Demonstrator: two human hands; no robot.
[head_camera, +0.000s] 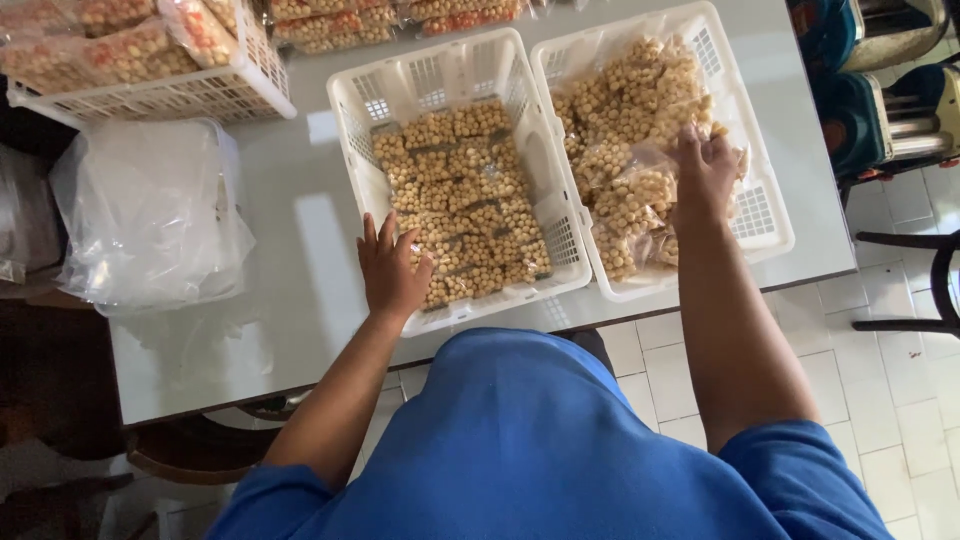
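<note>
Two white plastic baskets stand side by side on a pale table. The left basket (352, 130) holds flat rows of clear packets of small round beige snacks (455, 190). My left hand (390, 268) rests with fingers spread on that basket's near left corner, touching the rim and the packets. The right basket (765, 215) holds loosely piled packets of the same snacks (625, 105). My right hand (705, 165) reaches into it and grips one clear packet (632, 195) by its edge.
A third white basket (180, 95) with reddish-orange snack packets sits at the far left. A heap of empty clear plastic bags (150, 210) lies beside it. More packets (400, 20) line the table's far edge. Chairs (930, 280) and a tiled floor are at the right.
</note>
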